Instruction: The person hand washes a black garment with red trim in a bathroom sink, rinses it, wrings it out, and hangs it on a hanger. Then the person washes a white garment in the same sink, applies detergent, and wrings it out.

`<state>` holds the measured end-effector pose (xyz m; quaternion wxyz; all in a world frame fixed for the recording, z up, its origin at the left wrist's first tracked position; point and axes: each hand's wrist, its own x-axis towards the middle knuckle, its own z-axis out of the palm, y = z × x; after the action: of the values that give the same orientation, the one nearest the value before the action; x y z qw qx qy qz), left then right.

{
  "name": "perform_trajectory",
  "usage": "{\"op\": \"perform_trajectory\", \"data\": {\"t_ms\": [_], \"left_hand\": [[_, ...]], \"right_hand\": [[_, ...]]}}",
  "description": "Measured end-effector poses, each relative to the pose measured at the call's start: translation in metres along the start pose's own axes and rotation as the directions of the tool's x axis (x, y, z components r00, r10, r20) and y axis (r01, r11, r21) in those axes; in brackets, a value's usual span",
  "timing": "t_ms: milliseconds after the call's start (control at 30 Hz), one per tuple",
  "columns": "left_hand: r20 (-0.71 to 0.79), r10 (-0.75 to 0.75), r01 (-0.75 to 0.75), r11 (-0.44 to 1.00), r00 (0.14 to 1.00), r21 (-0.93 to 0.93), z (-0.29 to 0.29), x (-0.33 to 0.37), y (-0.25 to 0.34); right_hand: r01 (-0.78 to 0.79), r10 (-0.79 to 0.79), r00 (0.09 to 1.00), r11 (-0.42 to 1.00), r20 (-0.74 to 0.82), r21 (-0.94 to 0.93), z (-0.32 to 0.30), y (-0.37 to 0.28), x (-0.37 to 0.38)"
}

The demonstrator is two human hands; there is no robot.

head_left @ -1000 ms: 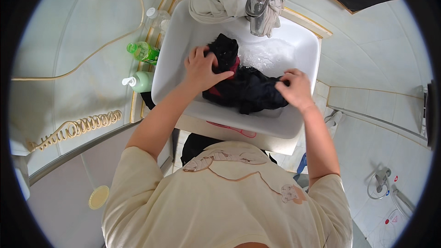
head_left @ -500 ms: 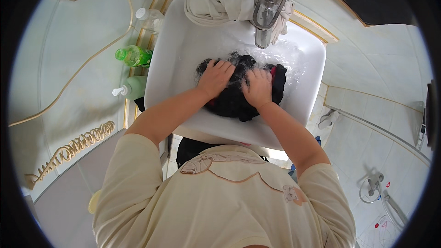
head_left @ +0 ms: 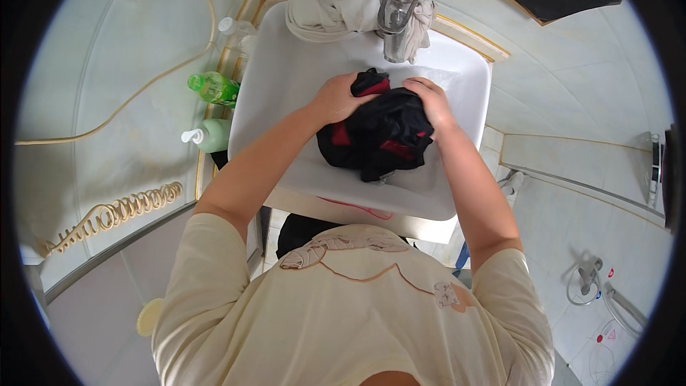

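- A person's left hand (head_left: 338,99) is closing thumb and fingers around a bunched fold of black-and-red cloth (head_left: 375,132).
- The right hand (head_left: 434,106) is curving, fingers partly bent, over the cloth's upper right side; whether it is gripping or only pressing, the view is leaving unclear.
- The cloth, crumpled into a heap, is sitting inside the white sink (head_left: 268,93), between the two hands and toward the near wall.
- Beyond it, a metal tap (head_left: 401,11) is standing at the sink's far edge, with a pale bundle (head_left: 334,0) resting just to its left.
- Along the sink's left side, a clear bottle (head_left: 241,36), a green bottle (head_left: 216,88) and a pump bottle (head_left: 213,136) are lining up.
- Farther left, a coiled cord (head_left: 118,216) is hanging by the wall.
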<state>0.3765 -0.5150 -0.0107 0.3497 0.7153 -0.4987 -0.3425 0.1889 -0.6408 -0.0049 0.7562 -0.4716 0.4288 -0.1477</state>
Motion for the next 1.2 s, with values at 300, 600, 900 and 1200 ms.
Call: {"op": "perform_trajectory", "data": {"t_ms": [300, 600, 900, 1200], "left_hand": [[0.317, -0.034, 0.141, 0.937, 0.948, -0.32, 0.043, -0.049, 0.063], [0.271, 0.12, -0.215, 0.909, 0.955, 0.358, 0.112, -0.072, 0.021], [0.161, 0.221, -0.268, 0.875, 0.962, 0.402, 0.114, -0.036, 0.01], [-0.045, -0.233, 0.233, 0.973, 0.971, -0.01, 0.108, -0.01, 0.033]], "right_hand": [[0.012, 0.003, 0.958, 0.999, -0.285, 0.052, -0.042, 0.019, -0.084], [0.081, -0.464, 0.882, 0.322, -0.083, -0.943, -0.01, 0.076, -0.074], [-0.005, -0.238, 0.968, 0.297, -0.079, -0.955, -0.026, 0.068, -0.01], [0.058, -0.078, 0.996, 0.095, 0.051, -0.994, -0.011, 0.001, 0.048]]}}
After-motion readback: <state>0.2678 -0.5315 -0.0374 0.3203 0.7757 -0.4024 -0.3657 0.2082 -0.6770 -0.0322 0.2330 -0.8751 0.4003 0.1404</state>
